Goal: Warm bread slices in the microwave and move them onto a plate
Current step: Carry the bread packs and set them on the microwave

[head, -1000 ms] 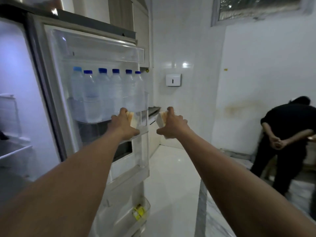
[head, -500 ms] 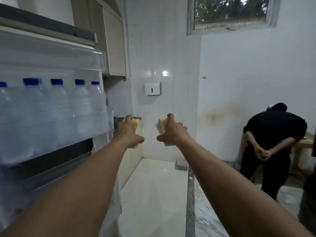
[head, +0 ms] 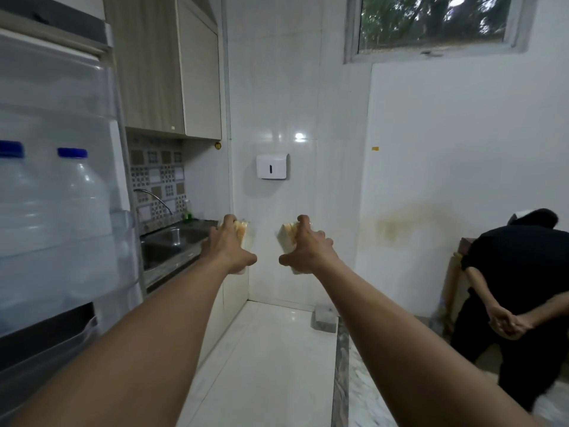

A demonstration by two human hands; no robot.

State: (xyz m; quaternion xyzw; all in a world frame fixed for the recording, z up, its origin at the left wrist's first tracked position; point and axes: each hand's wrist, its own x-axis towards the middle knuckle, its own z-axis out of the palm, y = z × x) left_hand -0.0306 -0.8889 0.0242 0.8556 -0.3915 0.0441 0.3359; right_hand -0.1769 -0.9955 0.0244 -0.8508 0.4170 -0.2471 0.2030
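Note:
Both my arms stretch forward at chest height. My left hand [head: 226, 248] grips a pale bread slice [head: 241, 232], of which only the browned top edge shows past my fingers. My right hand [head: 308, 249] grips a second bread slice [head: 284, 237], its white face and crust visible to the left of my knuckles. The two slices are held upright and apart, in the air in front of a white tiled wall. No microwave or plate is in view.
An open fridge door [head: 55, 195] with blue-capped water bottles [head: 77, 192] fills the left. Behind it lie a steel sink [head: 172, 241] with a tap and wall cupboards [head: 172, 66]. A person in black [head: 517, 297] bends over at the right. White floor [head: 261, 365] stretches ahead.
The view has swung right, away from the fridge: the door and its bottles slid off to the left and the sink came into sight. Both hands still hold their slices.

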